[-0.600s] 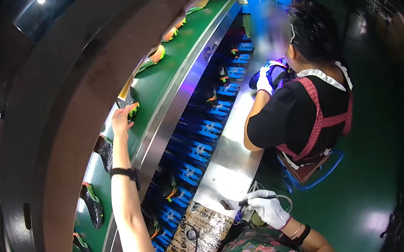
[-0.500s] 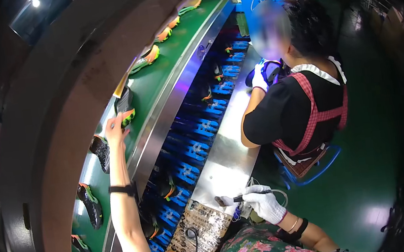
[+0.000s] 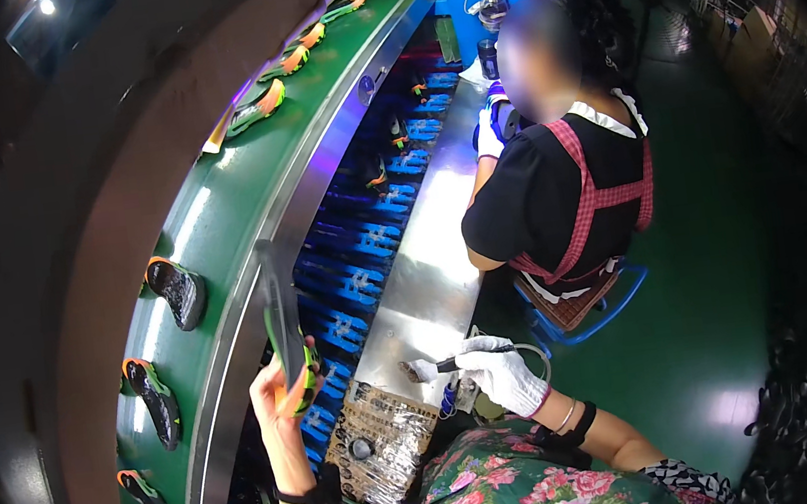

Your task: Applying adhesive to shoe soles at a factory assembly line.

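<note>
My bare left hand (image 3: 275,394) is closed around the orange and green end of a shoe sole (image 3: 279,303). The dark sole stands on edge over the belt's metal rail, its far end pointing away from me. In a white knit glove, my right hand (image 3: 500,378) grips the black handle of a brush (image 3: 421,371). Its pale bristles point left, above the metal table (image 3: 403,328). Below them a small round container (image 3: 361,448) sits on a tape-covered board (image 3: 388,455).
More soles (image 3: 177,292) lie along the green conveyor belt (image 3: 208,216) on my left. Blue racks (image 3: 362,282) run between belt and table, with a few soles in them. A co-worker (image 3: 567,192) sits at the table's far right, holding a dark piece in gloved hands.
My left hand has lifted the sole off the belt and brought it nearer, to the right. The brush stays in my right hand. The whole view has shifted slightly.
</note>
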Demonstrator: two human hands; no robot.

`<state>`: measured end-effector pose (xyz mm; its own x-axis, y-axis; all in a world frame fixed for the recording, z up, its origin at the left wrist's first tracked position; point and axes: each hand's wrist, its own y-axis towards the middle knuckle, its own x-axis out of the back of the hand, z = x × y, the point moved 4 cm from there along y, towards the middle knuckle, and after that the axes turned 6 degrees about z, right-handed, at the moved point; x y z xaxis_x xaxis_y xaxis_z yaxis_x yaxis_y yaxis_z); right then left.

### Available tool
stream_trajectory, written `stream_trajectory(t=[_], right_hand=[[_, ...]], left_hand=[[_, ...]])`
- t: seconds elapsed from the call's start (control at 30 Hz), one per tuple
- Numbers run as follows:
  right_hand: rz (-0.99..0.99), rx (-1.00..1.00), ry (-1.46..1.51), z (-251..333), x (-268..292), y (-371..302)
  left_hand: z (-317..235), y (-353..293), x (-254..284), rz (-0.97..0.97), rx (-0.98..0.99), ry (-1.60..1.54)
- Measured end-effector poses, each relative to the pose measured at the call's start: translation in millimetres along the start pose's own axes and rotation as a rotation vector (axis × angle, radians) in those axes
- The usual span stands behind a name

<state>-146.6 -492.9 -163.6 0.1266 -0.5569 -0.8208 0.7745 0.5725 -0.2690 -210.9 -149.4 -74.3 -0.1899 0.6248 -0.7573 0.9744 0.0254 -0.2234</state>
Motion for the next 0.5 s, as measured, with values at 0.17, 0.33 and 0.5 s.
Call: stream_trajectory(t=[0.17, 0.33, 0.5], right_hand=[[0.035, -0.012, -0.063, -4.4, -2.5, -3.5], [0.03, -0.022, -0.001, -15.5, 4.4, -7.0], [0.046, -0.054, 0.13, -18.9, -18.7, -6.8]], left_hand=[[20.2, 27.8, 2.8, 0.076, -0.12, 0.093], [39.4, -38.6, -47.4, -0.057, -0.299, 0.252], [70.0, -104.8, 19.7, -0.225, -0.137, 0.179]])
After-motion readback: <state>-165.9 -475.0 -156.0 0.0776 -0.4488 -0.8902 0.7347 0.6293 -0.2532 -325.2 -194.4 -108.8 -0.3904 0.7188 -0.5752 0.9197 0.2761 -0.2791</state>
